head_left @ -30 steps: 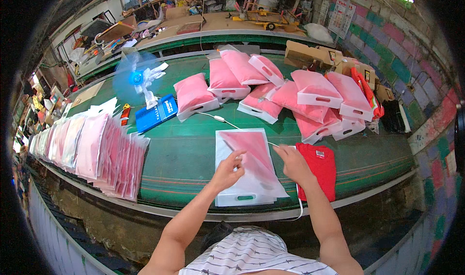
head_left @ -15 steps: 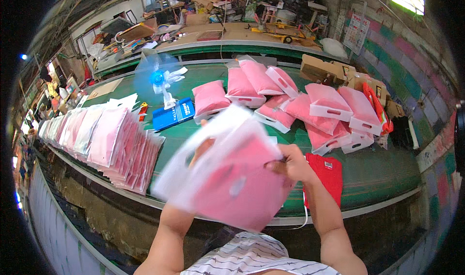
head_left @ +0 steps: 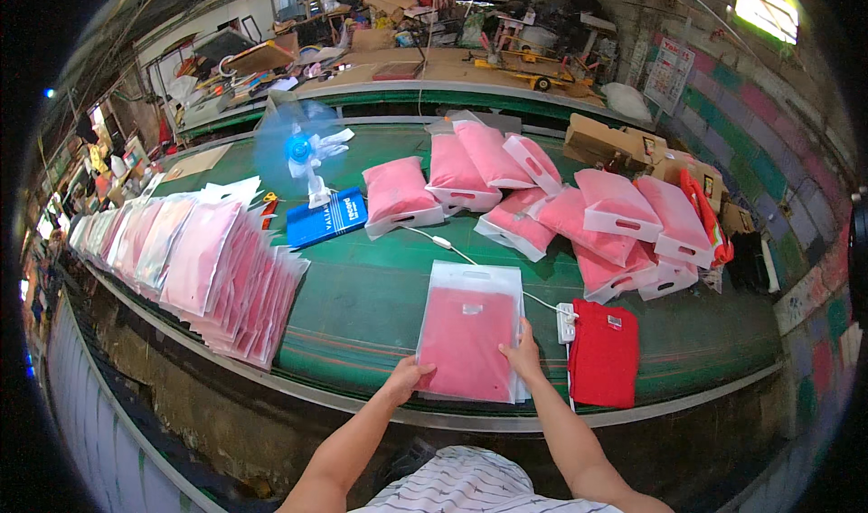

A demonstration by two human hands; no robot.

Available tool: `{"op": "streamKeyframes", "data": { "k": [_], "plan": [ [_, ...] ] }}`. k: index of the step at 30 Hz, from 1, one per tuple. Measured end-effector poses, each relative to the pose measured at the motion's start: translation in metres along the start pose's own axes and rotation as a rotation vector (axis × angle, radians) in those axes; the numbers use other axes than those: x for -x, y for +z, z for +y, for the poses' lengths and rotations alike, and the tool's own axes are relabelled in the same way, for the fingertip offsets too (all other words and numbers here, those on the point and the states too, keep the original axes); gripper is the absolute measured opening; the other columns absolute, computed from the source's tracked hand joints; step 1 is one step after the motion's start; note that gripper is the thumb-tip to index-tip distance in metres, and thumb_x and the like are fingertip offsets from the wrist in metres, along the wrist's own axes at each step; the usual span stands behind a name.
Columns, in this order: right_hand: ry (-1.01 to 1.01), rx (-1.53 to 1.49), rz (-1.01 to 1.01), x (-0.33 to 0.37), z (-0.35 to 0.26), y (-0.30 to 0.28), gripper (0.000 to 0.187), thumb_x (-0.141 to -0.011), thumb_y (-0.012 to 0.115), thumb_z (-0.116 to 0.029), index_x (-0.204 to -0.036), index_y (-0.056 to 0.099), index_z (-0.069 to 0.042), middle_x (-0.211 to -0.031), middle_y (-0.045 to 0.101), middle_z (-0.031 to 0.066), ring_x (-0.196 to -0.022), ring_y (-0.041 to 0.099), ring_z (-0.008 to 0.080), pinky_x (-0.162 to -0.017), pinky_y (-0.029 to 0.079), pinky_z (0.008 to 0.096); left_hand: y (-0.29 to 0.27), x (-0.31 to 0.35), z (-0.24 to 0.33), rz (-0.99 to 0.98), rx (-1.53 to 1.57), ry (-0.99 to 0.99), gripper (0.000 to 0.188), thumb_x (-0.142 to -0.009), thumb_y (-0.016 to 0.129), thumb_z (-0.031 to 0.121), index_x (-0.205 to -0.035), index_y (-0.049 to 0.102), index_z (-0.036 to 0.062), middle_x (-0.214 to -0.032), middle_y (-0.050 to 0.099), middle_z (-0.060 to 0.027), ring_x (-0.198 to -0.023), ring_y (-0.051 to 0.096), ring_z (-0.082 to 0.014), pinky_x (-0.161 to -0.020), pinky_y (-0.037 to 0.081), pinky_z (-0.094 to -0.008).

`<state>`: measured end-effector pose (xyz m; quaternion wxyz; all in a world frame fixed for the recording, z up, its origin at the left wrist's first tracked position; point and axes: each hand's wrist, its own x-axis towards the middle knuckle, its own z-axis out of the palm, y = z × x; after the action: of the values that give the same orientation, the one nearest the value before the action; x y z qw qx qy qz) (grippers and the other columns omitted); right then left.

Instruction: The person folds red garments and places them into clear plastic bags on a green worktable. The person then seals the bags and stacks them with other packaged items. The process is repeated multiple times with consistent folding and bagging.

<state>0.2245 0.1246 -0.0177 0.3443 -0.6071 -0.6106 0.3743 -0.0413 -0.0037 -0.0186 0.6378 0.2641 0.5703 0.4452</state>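
A flat frosted plastic bag with folded pink cloth inside (head_left: 468, 341) lies at the table's front edge, its whitish upper end pointing away from me. Another bag edge shows beneath it on the right side. My left hand (head_left: 409, 379) pinches its lower left edge, thumb on top. On the right edge, my right hand (head_left: 524, 355) grips it the same way, fingers partly hidden underneath. Close by on the right lies a folded red garment (head_left: 604, 355) with a small label, beside a white power strip (head_left: 566, 323).
Overlapping flat bags (head_left: 231, 282) form a long row at left. Plump pink-filled bags with handle holes (head_left: 619, 204) are heaped at back right. A blue book (head_left: 325, 217), orange-handled scissors (head_left: 269, 207) and a spinning blue fan (head_left: 300, 148) stand or lie between. Cardboard boxes (head_left: 604, 142) sit behind the heap.
The pink-filled bags, raised and tilted in both hands before, now lie flat and straight on the table. Both hands have come down to their sides, uncovering the cord and power strip.
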Motion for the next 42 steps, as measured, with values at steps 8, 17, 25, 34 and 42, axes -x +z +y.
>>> {"op": "streamKeyframes", "data": {
  "k": [8,17,25,34,42],
  "plan": [
    [-0.172,0.108,-0.100,-0.009,0.037,-0.009,0.048,-0.071,0.081,-0.011,-0.118,0.070,-0.009,-0.116,0.067,0.0156,-0.111,0.065,0.0330,-0.098,0.051,0.0392,-0.007,-0.002,0.000,-0.026,-0.260,-0.084,0.029,-0.090,0.071,0.019,-0.111,0.068,-0.0014,-0.096,0.071,-0.0116,-0.091,0.069,-0.0230,-0.078,0.055,-0.0382],
    [-0.464,0.545,0.084,-0.010,-0.043,0.012,0.040,-0.086,0.069,-0.024,-0.123,0.065,-0.010,-0.145,0.044,0.0190,-0.134,0.043,0.0429,-0.106,0.039,0.0577,0.037,-0.034,0.051,0.391,-1.242,0.598,0.047,-0.091,0.065,0.033,-0.126,0.057,0.0020,-0.133,0.053,-0.0227,-0.124,0.052,-0.0429,-0.100,0.046,-0.0536],
    [-0.418,0.757,0.006,-0.032,-0.029,0.053,0.057,-0.096,0.053,-0.043,-0.149,0.050,-0.023,-0.161,0.034,0.0157,-0.148,0.025,0.0467,-0.112,0.020,0.0744,0.083,-0.113,0.040,0.513,-1.412,0.747,0.056,-0.100,0.048,0.044,-0.147,0.050,0.0141,-0.158,0.037,-0.0198,-0.145,0.029,-0.0487,-0.106,0.024,-0.0785],
    [-0.443,0.767,0.016,-0.035,-0.035,0.054,0.055,-0.096,0.053,-0.043,-0.148,0.052,-0.022,-0.158,0.040,0.0152,-0.147,0.029,0.0459,-0.111,0.024,0.0723,0.081,-0.117,0.046,0.454,-1.409,0.625,0.057,-0.100,0.045,0.044,-0.149,0.048,0.0135,-0.159,0.036,-0.0185,-0.147,0.026,-0.0488,-0.110,0.020,-0.0764],
    [-0.422,0.824,0.008,-0.035,-0.034,0.050,0.058,-0.096,0.053,-0.048,-0.149,0.051,-0.025,-0.158,0.040,0.0142,-0.147,0.029,0.0437,-0.112,0.024,0.0694,0.070,-0.075,0.034,0.207,-1.500,0.667,0.074,-0.096,0.048,0.059,-0.154,0.041,0.0129,-0.165,0.024,-0.0203,-0.149,0.018,-0.0513,-0.111,0.015,-0.0770]
  ]
}}
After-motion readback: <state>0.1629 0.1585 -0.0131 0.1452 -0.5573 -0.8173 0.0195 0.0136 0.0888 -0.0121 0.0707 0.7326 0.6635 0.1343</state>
